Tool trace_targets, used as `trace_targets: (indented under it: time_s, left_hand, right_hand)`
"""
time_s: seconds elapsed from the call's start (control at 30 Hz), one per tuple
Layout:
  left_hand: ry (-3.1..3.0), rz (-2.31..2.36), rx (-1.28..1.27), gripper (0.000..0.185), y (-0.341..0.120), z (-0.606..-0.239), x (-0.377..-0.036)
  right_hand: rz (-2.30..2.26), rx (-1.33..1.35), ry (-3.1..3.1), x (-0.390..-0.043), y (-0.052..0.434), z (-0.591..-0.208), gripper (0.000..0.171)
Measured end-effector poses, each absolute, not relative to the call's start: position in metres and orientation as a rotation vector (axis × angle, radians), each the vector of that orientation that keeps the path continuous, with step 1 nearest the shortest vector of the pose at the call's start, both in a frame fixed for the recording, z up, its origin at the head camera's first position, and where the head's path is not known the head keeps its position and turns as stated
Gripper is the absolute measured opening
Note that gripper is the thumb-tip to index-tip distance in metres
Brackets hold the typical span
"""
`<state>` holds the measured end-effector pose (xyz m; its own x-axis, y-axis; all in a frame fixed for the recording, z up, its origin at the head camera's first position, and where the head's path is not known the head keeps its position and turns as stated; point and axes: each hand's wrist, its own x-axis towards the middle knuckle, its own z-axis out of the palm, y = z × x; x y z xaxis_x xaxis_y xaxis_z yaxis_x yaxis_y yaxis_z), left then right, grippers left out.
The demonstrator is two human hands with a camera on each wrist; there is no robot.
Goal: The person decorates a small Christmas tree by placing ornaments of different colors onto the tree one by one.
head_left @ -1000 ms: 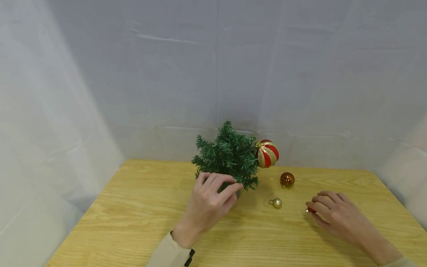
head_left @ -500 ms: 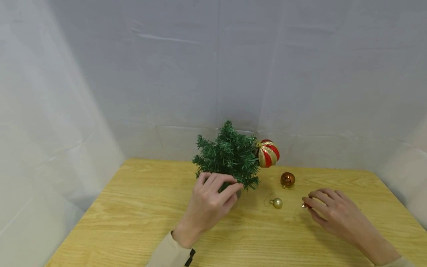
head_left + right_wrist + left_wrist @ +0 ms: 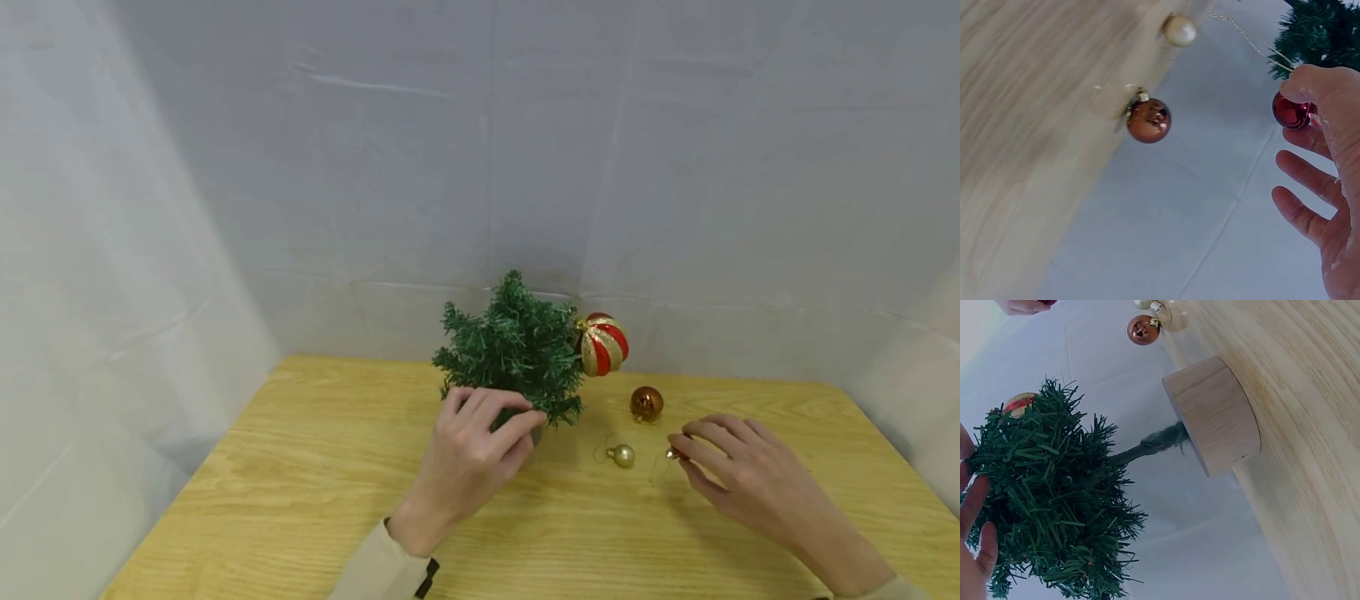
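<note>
A small green artificial Christmas tree stands on a round wooden base. Against its front branches rests my left hand, fingers loosely bent; the left wrist view shows gaps between them. A striped red and gold bauble hangs at the tree's right side. My right hand pinches a small shiny red bauble between thumb and finger, just above the table, its other fingers spread. A thin gold string trails from that bauble. In the head view the fingers hide most of it.
Between the tree and my right hand, a small gold bauble with a string loop lies on the wooden table. Behind it sits a copper-brown bauble. White sheeting rises behind the table's far edge.
My right hand has lifted the red bauble slightly and carried it left toward the gold one; its string now hangs in view. My left hand and the tree stay put.
</note>
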<state>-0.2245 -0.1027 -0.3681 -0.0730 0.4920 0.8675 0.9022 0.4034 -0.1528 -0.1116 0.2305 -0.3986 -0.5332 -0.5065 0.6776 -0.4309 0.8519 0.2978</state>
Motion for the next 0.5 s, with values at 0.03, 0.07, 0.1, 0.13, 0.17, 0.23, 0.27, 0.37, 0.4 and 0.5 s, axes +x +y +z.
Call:
trace_targets:
  time_s: [0.03,0.07,0.1,0.13,0.17,0.23,0.27,0.37,0.4,0.5]
  left_hand:
    - [-1.717,-0.547,-1.227,0.017,-0.103,-0.368,-0.225]
    - [-1.718,-0.549,-1.228,0.017,-0.103,-0.368,-0.225]
    - [-1.72,-0.552,-1.228,0.017,-0.103,-0.369,-0.225]
    - [-1.722,-0.553,-1.228,0.017,-0.103,-0.369,-0.225]
    - [-1.725,-0.557,-1.228,0.016,-0.104,-0.369,-0.224]
    - [-1.728,-0.565,-1.227,0.016,-0.104,-0.369,-0.224]
    - [-1.729,-0.571,-1.226,0.016,-0.104,-0.369,-0.224]
    - [-1.724,-0.59,-1.222,0.016,-0.104,-0.37,-0.224]
    - [-1.72,-0.595,-1.221,0.016,-0.104,-0.37,-0.224]
    - [-1.707,-0.607,-1.222,0.016,-0.105,-0.37,-0.224]
  right_hand:
    - [-0.117,0.677,-2.208,-0.112,0.229,-0.397,0.048]
    - [-0.117,0.674,-2.21,-0.112,0.227,-0.396,0.049]
    - [-0.114,0.674,-2.206,-0.112,0.226,-0.395,0.05]
    - [-0.112,0.674,-2.202,-0.112,0.224,-0.393,0.05]
    - [-0.107,0.678,-2.192,-0.113,0.222,-0.392,0.05]
    - [-0.099,0.684,-2.181,-0.113,0.219,-0.39,0.05]
    - [-0.094,0.687,-2.174,-0.113,0.217,-0.39,0.05]
    - [-0.073,0.701,-2.149,-0.113,0.214,-0.387,0.049]
    - [-0.067,0.705,-2.141,-0.114,0.212,-0.386,0.049]
    - [-0.049,0.724,-2.11,-0.115,0.208,-0.381,0.048]
